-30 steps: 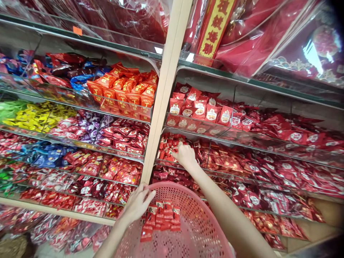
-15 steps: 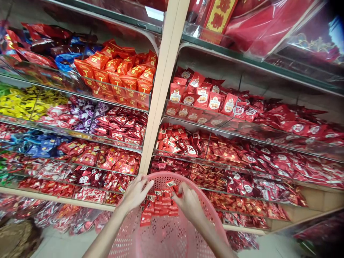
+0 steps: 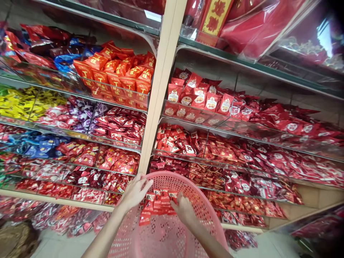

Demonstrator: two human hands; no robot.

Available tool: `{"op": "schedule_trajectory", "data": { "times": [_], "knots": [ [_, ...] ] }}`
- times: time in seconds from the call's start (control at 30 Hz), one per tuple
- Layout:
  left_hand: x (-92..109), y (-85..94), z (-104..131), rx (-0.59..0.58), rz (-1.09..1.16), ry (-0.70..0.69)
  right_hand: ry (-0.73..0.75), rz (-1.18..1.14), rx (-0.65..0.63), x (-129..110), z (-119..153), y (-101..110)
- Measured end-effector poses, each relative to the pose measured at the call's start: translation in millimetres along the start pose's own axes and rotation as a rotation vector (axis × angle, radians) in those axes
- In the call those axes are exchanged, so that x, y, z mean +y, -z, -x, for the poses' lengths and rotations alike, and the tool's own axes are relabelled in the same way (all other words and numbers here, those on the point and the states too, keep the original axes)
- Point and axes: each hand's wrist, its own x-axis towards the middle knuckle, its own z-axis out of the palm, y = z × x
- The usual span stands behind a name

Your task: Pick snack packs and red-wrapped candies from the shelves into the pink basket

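Observation:
A pink perforated plastic basket [image 3: 212,215] stands tilted against the shelves at the bottom centre. Several small red packets [image 3: 158,202] with black characters lie in rows on its inner far side. At the basket's upper left rim is my left hand [image 3: 134,191], its thumb stretched out over the rim and the other fingers partly hidden; it seems to grip the rim. My right hand [image 3: 184,208] is inside the basket, at the right end of the packet rows, fingers bent and touching or nearly touching the rightmost packet. Whether anything is between its fingers is too blurred to tell.
Shelves with clear fronts [image 3: 242,129] hold heaps of wrapped snacks on both sides of a pale wooden post [image 3: 161,71]. Orange-red bags [image 3: 115,77] sit upper left. Bagged goods [image 3: 67,218] lie below, near a brown round object [image 3: 17,236] on the left.
My right hand has moved slightly down and away from the packet it held upright, which now lies at the right end of the row. The view has shifted slightly; my left hand stays on the rim.

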Motion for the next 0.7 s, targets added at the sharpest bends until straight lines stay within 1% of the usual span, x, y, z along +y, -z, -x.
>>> {"op": "schedule_trajectory", "data": {
  "times": [0.13,0.27,0.43,0.5,0.57,0.63,0.7],
  "knots": [
    [-1,-0.3,-1,0.002,-0.009,0.007,0.022,-0.062,-0.003,10,-5,-9],
    [-1,-0.8,-1,0.006,-0.011,0.004,0.025,-0.116,-0.02,20,-9,-14],
    [-1,-1.3,0,0.013,0.006,-0.005,0.026,-0.118,-0.034,16,-7,-11],
    [-2,-1.7,0,0.014,0.009,0.006,0.015,-0.09,-0.039,12,-5,-5],
    [-3,-2.3,1,0.019,0.007,0.013,0.015,-0.06,-0.038,8,-3,6],
    [-3,-2.8,1,0.022,0.01,0.005,0.037,-0.037,-0.027,1,-2,23],
    [-3,-2.9,1,0.025,0.014,-0.003,0.088,-0.03,-0.017,-12,-2,47]
  ]
}}
